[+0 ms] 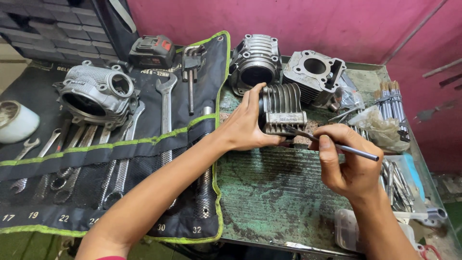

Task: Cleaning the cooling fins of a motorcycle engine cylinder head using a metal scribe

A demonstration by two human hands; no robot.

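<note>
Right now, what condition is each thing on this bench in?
Finned engine cylinder: standing on the bench, steadied by the left hand.
Thin brush: pinched in the right hand, tip at the cylinder's base.
Two other cylinders: standing loose at the back.
Cylinder head: resting on the tool roll.
Tool roll: unrolled, wrenches pocketed.
Spare brushes: bundled, unused.

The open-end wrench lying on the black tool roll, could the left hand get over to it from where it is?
Probably yes. The open-end wrench lies uncovered on the tool roll, but the left hand is holding the finned cylinder and would have to release it.
</note>
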